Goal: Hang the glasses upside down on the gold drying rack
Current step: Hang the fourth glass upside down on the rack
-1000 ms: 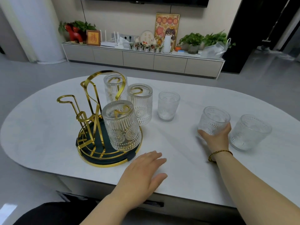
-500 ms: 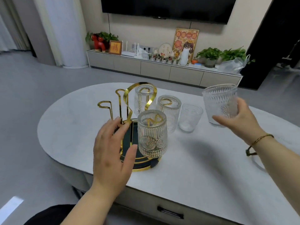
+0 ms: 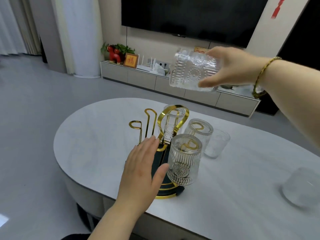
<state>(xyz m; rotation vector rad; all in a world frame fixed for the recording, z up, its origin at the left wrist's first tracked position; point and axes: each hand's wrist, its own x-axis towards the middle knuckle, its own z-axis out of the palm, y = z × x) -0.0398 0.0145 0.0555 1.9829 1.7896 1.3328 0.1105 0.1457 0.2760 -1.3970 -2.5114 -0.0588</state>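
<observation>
White table (image 3: 242, 170), right hand (image 3: 232, 66) raising tilted glass (image 3: 192, 70)

The table (image 3: 107, 135) is a white oval slab with faint grey veining. On it stands the rack (image 3: 166, 192), on a round dark base with a gold rim, near the front edge. Just right of the rack and further back stands an upright glass (image 3: 215, 146). Well to the rack's right, near the frame edge, stands another glass (image 3: 302, 187), blurred.
</observation>
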